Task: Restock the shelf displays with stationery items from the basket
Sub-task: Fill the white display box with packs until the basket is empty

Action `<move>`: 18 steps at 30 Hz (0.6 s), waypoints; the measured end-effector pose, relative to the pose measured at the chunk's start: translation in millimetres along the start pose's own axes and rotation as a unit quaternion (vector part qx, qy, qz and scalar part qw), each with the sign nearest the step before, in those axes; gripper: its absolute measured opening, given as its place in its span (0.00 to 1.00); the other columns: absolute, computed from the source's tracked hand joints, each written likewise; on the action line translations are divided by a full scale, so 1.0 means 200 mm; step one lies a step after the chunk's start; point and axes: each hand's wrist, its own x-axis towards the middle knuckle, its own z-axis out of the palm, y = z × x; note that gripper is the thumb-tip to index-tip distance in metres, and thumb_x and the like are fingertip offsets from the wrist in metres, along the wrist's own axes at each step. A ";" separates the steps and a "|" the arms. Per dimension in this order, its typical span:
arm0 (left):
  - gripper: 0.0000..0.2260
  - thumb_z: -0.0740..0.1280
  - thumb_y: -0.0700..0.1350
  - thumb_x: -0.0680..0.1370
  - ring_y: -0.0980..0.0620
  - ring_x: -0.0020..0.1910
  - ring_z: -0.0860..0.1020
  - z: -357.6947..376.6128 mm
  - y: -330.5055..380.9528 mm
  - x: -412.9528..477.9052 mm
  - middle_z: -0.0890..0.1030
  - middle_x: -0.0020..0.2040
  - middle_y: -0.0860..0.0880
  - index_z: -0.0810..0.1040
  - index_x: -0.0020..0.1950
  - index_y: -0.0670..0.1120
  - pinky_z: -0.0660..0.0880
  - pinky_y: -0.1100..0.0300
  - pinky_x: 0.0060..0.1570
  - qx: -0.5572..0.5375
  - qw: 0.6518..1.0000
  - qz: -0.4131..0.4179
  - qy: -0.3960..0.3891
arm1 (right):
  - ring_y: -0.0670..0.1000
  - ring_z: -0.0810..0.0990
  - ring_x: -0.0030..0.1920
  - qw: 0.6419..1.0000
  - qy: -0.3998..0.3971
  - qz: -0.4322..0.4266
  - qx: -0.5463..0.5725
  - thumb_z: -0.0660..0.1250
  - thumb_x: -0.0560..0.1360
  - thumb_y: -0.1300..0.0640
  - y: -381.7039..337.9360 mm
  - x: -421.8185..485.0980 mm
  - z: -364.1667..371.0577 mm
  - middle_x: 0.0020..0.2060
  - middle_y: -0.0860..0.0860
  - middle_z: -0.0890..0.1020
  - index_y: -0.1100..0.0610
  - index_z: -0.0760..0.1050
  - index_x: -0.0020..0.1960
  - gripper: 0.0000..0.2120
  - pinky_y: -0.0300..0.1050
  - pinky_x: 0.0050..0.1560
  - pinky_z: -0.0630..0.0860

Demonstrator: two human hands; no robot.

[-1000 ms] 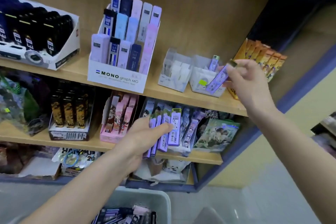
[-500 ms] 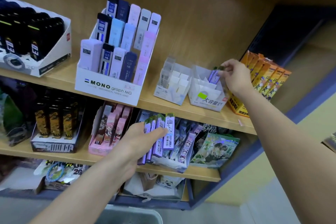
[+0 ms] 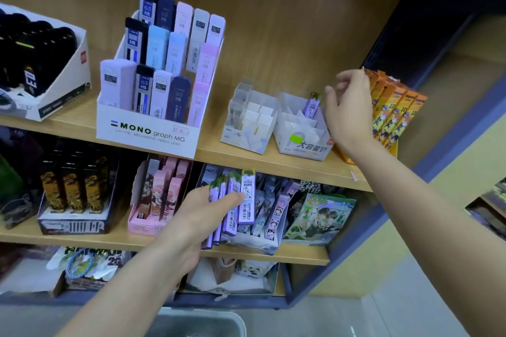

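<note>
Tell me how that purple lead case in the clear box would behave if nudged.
The purple lead case stands tall, slim and tilted in its slot, so it would probably tip. It looks rigid, likely light; the clear box should catch it.

A stationery shop: wooden shelves (image 3: 273, 163) carry a MONO pencil-lead display box (image 3: 147, 133), barcoded lead cases (image 3: 246, 197) and orange packs (image 3: 394, 107).

The left hand (image 3: 197, 216) and the right hand (image 3: 347, 109) are bare, uncovered from fingertips to wrist. The left forearm (image 3: 123, 290), at the near left of the scene, and the right forearm (image 3: 427, 221), at the near right, are likewise bare up to the frame edge. Both forearms are slender and smooth, the fingers are slim, and nail detail is too blurred to tell.
</note>
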 end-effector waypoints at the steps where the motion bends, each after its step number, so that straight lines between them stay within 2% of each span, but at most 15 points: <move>1: 0.06 0.69 0.47 0.76 0.49 0.48 0.82 0.00 0.00 -0.01 0.85 0.45 0.48 0.82 0.49 0.46 0.76 0.55 0.50 0.002 1.000 -0.002 0.000 | 0.46 0.71 0.40 0.999 0.005 -0.018 0.033 0.61 0.79 0.59 -0.05 -0.06 -0.03 0.49 0.53 0.74 0.60 0.69 0.58 0.09 0.38 0.42 0.69; 2: 0.07 0.70 0.47 0.76 0.48 0.49 0.81 0.00 0.00 -0.01 0.85 0.46 0.48 0.82 0.50 0.46 0.75 0.52 0.55 0.005 1.000 -0.002 -0.002 | 0.43 0.70 0.37 0.997 -0.010 -0.033 0.064 0.61 0.79 0.60 -0.10 -0.13 -0.06 0.45 0.50 0.74 0.58 0.70 0.55 0.06 0.36 0.39 0.69; 4: 0.07 0.70 0.48 0.75 0.48 0.51 0.81 0.01 0.00 -0.02 0.84 0.47 0.49 0.81 0.50 0.47 0.73 0.48 0.61 0.015 1.000 0.002 -0.003 | 0.40 0.71 0.34 0.991 -0.089 -0.040 0.091 0.60 0.80 0.57 -0.19 -0.28 -0.12 0.38 0.45 0.74 0.54 0.70 0.50 0.01 0.33 0.35 0.68; 6: 0.06 0.70 0.47 0.76 0.49 0.52 0.80 0.01 0.00 -0.04 0.84 0.47 0.50 0.81 0.49 0.47 0.73 0.51 0.60 0.023 1.000 0.016 -0.001 | 0.39 0.73 0.34 0.974 -0.212 -0.009 0.082 0.59 0.80 0.51 -0.26 -0.42 -0.14 0.38 0.41 0.74 0.51 0.70 0.51 0.05 0.33 0.34 0.68; 8: 0.05 0.70 0.47 0.76 0.50 0.51 0.81 0.02 0.00 -0.05 0.85 0.46 0.51 0.81 0.49 0.48 0.74 0.53 0.58 0.034 0.999 0.033 -0.005 | 0.39 0.76 0.37 0.936 -0.334 0.057 0.093 0.60 0.79 0.47 -0.29 -0.51 -0.13 0.41 0.40 0.75 0.51 0.70 0.56 0.11 0.33 0.35 0.71; 11: 0.06 0.70 0.47 0.75 0.48 0.50 0.82 0.03 -0.01 -0.07 0.85 0.46 0.50 0.81 0.51 0.48 0.75 0.49 0.58 0.051 0.997 0.048 -0.025 | 0.39 0.78 0.30 0.869 -0.422 0.178 0.188 0.66 0.77 0.53 -0.30 -0.56 -0.10 0.41 0.48 0.79 0.57 0.73 0.59 0.13 0.32 0.30 0.74; 13: 0.06 0.70 0.47 0.75 0.48 0.49 0.82 0.03 -0.02 -0.07 0.85 0.45 0.49 0.81 0.50 0.47 0.75 0.48 0.58 0.048 0.997 0.052 -0.031 | 0.42 0.78 0.29 0.839 -0.440 0.222 0.230 0.68 0.76 0.57 -0.29 -0.56 -0.12 0.39 0.53 0.79 0.58 0.74 0.56 0.10 0.33 0.32 0.76; 15: 0.06 0.70 0.47 0.75 0.51 0.47 0.82 0.02 -0.03 -0.07 0.85 0.44 0.50 0.81 0.49 0.47 0.77 0.53 0.54 0.036 0.998 0.046 -0.023 | 0.46 0.80 0.32 0.835 -0.438 0.227 0.244 0.68 0.75 0.59 -0.29 -0.52 -0.16 0.41 0.54 0.81 0.55 0.75 0.53 0.07 0.34 0.35 0.78; 16: 0.06 0.70 0.47 0.76 0.54 0.42 0.83 0.02 -0.02 -0.07 0.85 0.42 0.50 0.81 0.48 0.46 0.78 0.60 0.47 0.027 0.999 0.041 -0.017 | 0.45 0.80 0.31 0.851 -0.412 0.217 0.242 0.67 0.76 0.59 -0.28 -0.48 -0.19 0.43 0.54 0.81 0.55 0.75 0.54 0.07 0.34 0.36 0.78; 18: 0.07 0.69 0.47 0.76 0.59 0.29 0.80 0.02 -0.01 -0.07 0.83 0.37 0.49 0.81 0.48 0.43 0.74 0.68 0.28 -0.004 1.000 0.017 -0.008 | 0.44 0.80 0.31 0.917 -0.282 0.170 0.226 0.66 0.76 0.60 -0.26 -0.36 -0.24 0.44 0.53 0.80 0.55 0.74 0.55 0.08 0.35 0.36 0.78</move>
